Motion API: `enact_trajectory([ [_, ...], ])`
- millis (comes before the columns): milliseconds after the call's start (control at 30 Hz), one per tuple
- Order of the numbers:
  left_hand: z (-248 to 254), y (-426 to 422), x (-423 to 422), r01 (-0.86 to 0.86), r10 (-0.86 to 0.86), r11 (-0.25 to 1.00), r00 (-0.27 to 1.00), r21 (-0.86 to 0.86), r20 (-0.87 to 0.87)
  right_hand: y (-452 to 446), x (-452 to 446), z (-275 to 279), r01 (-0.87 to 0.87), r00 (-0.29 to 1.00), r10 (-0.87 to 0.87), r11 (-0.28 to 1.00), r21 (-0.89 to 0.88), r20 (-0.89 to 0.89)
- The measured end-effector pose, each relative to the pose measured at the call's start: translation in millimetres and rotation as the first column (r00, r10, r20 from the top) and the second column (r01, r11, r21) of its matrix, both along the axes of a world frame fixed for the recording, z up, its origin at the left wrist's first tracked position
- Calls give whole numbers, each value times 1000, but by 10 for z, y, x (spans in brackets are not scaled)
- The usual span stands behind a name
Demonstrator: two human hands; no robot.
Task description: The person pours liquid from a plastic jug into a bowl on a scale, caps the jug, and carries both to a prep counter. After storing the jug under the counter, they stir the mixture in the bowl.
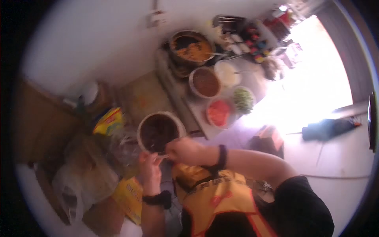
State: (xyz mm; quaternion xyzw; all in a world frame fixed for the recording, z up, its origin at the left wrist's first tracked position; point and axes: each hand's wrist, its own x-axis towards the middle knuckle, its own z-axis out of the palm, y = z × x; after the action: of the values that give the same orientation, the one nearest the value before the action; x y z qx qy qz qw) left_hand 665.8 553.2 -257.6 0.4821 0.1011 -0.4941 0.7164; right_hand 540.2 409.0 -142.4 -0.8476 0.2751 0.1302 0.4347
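In the head view my left hand (151, 168) is raised in front of my apron (221, 193), fingers pinched together. Close beside it, my right hand (187, 151) is closed, its fingertips almost meeting the left ones. A small pale strip (162, 156) runs between both sets of fingertips; blur hides its exact kind. Just beyond the hands stands a round white tub (182, 125) with a dark filling (158, 130), partly behind my right hand.
A yellow packet (108, 121) and plastic bags (85, 173) lie left. Beyond are a large pot (191, 47), a tub of reddish-brown paste (205, 82), a white bowl (227, 74), chopped greens (243, 100) and a bowl of red pieces (218, 113). Bright light glares at right.
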Motion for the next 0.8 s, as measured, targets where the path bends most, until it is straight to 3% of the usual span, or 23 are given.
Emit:
enact_trajectory([
  [67, -22, 35, 31, 74, -73, 996, 997, -46, 30, 31, -2, -128, 75, 971, -80, 997, 30, 223],
  [167, 278, -45, 1, 40, -40, 999, 999, -22, -5, -92, -4, -207, 100, 947, -82, 994, -41, 310],
  [200, 279, -59, 0, 52, -53, 998, 999, -32, -9, -115, -2, -180, 69, 975, -38, 989, -134, 220],
  [300, 296, -88, 11, 64, -64, 998, 998, 15, -11, -111, -76, -69, 1, 998, 9, 989, -145, 66],
  [400, 340, -124, 9, 50, -50, 999, 999, 2, -18, -58, -75, -54, -116, 991, 125, 982, -152, 52],
  [500, 194, -87, 22, 57, -57, 998, 998, 25, 14, 10, -1, -124, 5, 995, 1, 998, -63, 99],
  [633, -145, 70, 98, 95, -94, 994, 995, -49, 26, -83, 35, -183, -28, 959, 63, 991, -128, 275],
  [700, -169, 104, 123, 125, -126, 987, 992, -102, -7, -146, 9, -144, 66, 979, -38, 989, -135, 200],
  [733, -116, 74, 85, 94, -94, 992, 996, -82, 4, -169, 5, -98, 24, 999, -22, 994, -109, 25],
  [767, -52, 35, 30, 67, -66, 996, 998, -64, 10, -176, -28, -51, 35, 999, -34, 992, -122, 10],
  [800, 14, 14, -7, 80, -81, 994, 997, -75, -7, -159, -73, -22, -68, 997, 64, 987, -148, -30],
])
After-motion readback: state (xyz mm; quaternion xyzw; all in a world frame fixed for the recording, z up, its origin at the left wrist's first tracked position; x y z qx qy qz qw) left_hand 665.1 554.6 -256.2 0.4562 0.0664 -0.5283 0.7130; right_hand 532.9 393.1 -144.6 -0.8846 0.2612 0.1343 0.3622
